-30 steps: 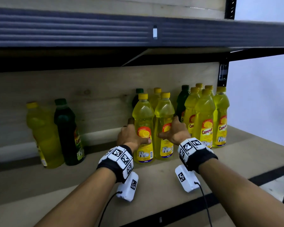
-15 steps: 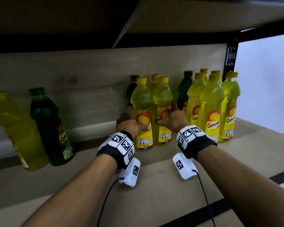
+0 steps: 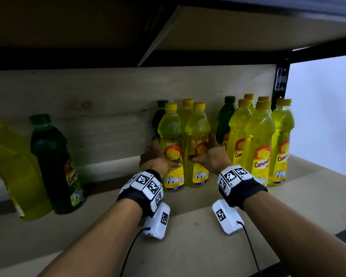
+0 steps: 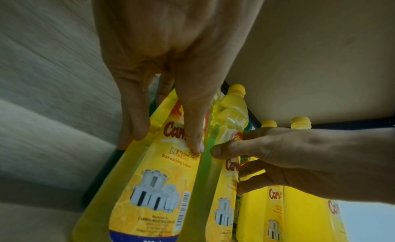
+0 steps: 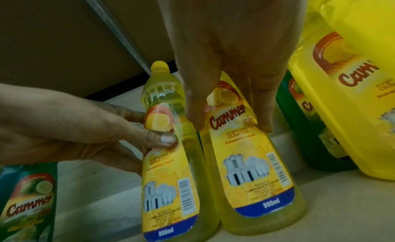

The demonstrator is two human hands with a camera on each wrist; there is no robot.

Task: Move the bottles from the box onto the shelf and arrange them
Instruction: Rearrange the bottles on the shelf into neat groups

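Two yellow dish-liquid bottles stand side by side on the wooden shelf [image 3: 190, 248]. My left hand [image 3: 157, 159] grips the left yellow bottle [image 3: 171, 136] at its label, thumb in front and fingers round its left side. My right hand [image 3: 211, 157] grips the right yellow bottle [image 3: 198, 134] the same way from the right. In the left wrist view the left hand [image 4: 162, 134] pinches that bottle [image 4: 153, 178]. In the right wrist view the right hand [image 5: 229, 117] clasps its bottle [image 5: 250, 161]. The box is out of sight.
A green bottle [image 3: 161, 108] and a yellow one [image 3: 187, 108] stand behind the held pair. Several yellow bottles [image 3: 258, 148] and a green one [image 3: 226, 120] crowd the right end. A yellow bottle [image 3: 14, 168] and a green bottle [image 3: 54, 162] stand left. The upper shelf [image 3: 248, 27] hangs low overhead.
Both hands have kept their grip and slid the two yellow bottles a little farther back toward the wall. The head view has dipped under the upper shelf and come closer.
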